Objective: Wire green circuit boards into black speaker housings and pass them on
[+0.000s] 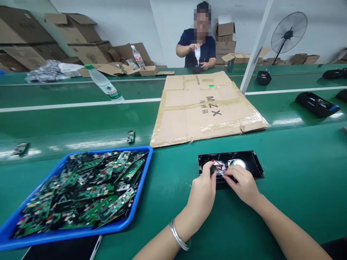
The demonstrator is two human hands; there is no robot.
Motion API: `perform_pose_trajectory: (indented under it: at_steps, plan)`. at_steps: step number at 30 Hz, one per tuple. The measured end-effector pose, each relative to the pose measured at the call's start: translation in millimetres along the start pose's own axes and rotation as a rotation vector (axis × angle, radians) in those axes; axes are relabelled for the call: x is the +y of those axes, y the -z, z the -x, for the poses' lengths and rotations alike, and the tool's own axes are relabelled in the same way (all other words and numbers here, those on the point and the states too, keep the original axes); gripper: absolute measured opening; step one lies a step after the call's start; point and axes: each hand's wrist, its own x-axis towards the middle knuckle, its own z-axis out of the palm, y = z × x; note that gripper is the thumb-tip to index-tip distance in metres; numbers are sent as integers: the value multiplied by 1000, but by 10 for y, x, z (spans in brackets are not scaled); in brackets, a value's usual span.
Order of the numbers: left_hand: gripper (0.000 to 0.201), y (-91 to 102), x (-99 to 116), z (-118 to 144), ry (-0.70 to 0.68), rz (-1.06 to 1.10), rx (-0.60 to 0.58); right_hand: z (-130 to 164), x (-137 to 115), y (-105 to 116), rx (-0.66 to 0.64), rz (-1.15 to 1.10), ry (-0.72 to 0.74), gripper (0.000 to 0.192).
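Green bench [298,187]: a long, glossy green work surface with white lines running across it, filling the room from 9 o'clock to 3 o'clock.
Flattened brown cardboard sheet [206,108]: taped at the edges, lies on the bench at 12 o'clock from the hands.
Blue plastic tray [141,187]: heaped with green circuit boards [89,191], sits at 9 o'clock from the hands.
Co-worker: seated far off at 12 o'clock in a dark top, tipping a white squeeze bottle [197,53] downwards.
Clear water bottle [104,83]: green-capped, stands at 10 o'clock.
Black rectangular plastic housing [256,166]: lies open-side up just past the hands; two round silver speakers [238,163] sit inside, with red wires beside them.
Left hand [202,193]: silver bangle on the wrist, fingers curled, pinching a small dark part at the left speaker.
Right hand [242,184]: fingers bent, tips pressed onto the same spot, touching the housing's near edge.
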Motion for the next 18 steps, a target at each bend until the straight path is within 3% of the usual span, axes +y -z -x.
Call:
perform_pose_trajectory:
  at_steps: [12, 18]
  plan:
    - [27, -4, 25, 19, -175, -178, 11, -25, 15, 39, -76, 7, 22, 10]
    - [27, 24, 61, -4, -208, -170, -63, -58, -4, 80, -157, 100, 70, 17]
